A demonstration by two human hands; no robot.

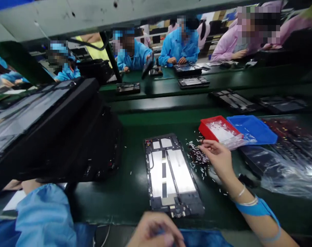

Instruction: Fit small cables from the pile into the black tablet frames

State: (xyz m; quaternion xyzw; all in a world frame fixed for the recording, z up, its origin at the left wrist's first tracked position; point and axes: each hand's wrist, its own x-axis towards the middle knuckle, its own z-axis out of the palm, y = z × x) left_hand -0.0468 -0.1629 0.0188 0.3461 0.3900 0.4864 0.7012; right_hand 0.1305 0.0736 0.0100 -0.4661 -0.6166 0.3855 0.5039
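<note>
A tablet-like device [177, 171] lies on the green bench with its inner side up, showing silvery panels and a circuit strip at the near end. To its right, my right hand [219, 159] is over a loose pile of small dark and white pieces [195, 154]. Its thumb and fingertips pinch a small dark piece, too small to name. My left hand [156, 231] is at the bottom edge, just in front of the device's near end. Its fingers curl toward the thumb; whatever they hold, if anything, is hidden.
A red tray [206, 128] with white pieces and a blue tray [256, 128] stand behind my right hand. Clear plastic bags [295, 171] lie at right. A tall stack of black devices [94, 137] rises at left, beside a co-worker's blue sleeve [44, 216]. Co-workers sit opposite.
</note>
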